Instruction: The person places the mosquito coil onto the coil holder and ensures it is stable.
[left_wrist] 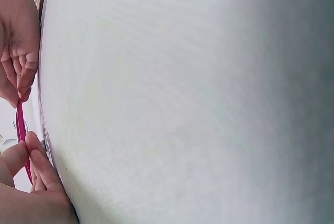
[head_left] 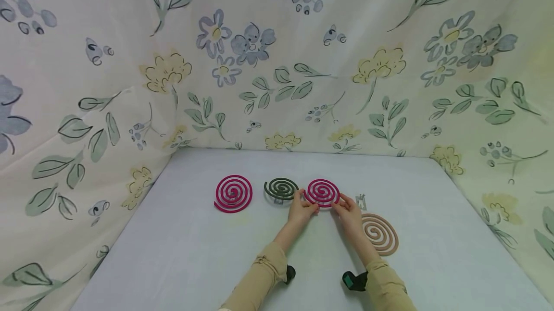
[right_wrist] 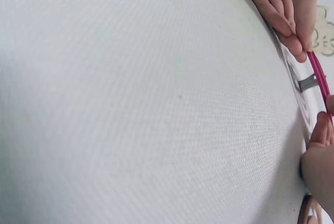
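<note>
A magenta mosquito coil (head_left: 321, 192) is held at its near edge by both hands in the head view. My left hand (head_left: 301, 210) pinches its left side between thumb and fingers. On the right side, my right hand (head_left: 350, 216) pinches the rim. Both wrist views show the coil edge-on as a thin magenta strip (left_wrist: 21, 122) between the fingertips. A grey metal stand (right_wrist: 308, 82) shows beside the coil in the right wrist view; whether the two touch, I cannot tell. Just left of my left hand, a dark green mosquito coil (head_left: 281, 188) sits raised over a metal stand (head_left: 278, 201).
Another magenta coil (head_left: 233, 193) is at the left of the white table (head_left: 173, 253). A brown coil (head_left: 378, 235) lies beside my right forearm, with a small metal stand (head_left: 361, 202) behind it. Floral cloth (head_left: 277, 109) hangs around the back and sides.
</note>
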Action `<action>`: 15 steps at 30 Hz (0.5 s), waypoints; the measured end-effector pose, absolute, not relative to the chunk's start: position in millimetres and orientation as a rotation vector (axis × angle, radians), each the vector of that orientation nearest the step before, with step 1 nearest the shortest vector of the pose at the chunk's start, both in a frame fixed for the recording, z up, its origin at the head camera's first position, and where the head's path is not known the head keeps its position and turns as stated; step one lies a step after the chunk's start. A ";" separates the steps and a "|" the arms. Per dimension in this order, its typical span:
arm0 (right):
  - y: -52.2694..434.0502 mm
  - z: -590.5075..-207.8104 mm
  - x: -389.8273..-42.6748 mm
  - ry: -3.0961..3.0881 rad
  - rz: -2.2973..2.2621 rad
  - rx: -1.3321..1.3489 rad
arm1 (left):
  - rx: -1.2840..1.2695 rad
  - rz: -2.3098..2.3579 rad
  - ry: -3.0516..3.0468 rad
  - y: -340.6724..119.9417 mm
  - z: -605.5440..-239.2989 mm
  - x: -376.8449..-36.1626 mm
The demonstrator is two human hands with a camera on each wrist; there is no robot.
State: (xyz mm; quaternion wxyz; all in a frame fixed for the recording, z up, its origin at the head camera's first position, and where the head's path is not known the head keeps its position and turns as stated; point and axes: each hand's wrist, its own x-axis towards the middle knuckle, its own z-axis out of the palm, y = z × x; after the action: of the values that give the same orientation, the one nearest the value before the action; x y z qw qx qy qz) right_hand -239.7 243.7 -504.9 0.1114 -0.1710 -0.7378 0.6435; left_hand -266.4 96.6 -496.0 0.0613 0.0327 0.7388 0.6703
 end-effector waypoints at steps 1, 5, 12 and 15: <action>243.9 -505.0 -239.6 -2.167 1.888 -0.502 | 0.099 2.028 2.236 96.7 -496.2 -266.4; 244.0 -504.7 -239.2 -2.156 1.902 -0.495 | 0.108 2.032 2.245 97.0 -496.1 -266.1; 243.4 -503.6 -238.2 -2.152 1.916 -0.490 | 0.101 2.001 2.265 96.9 -498.3 -267.2; 243.2 -503.9 -238.5 -2.152 1.913 -0.494 | 0.104 2.001 2.270 97.1 -498.8 -267.7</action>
State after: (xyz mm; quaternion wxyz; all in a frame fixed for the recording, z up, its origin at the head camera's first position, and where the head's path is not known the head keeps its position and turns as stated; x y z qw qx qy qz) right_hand -238.5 243.2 -503.9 0.1098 -0.1680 -0.7322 0.6509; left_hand -267.7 97.1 -498.8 0.0567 0.0342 0.7485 0.6598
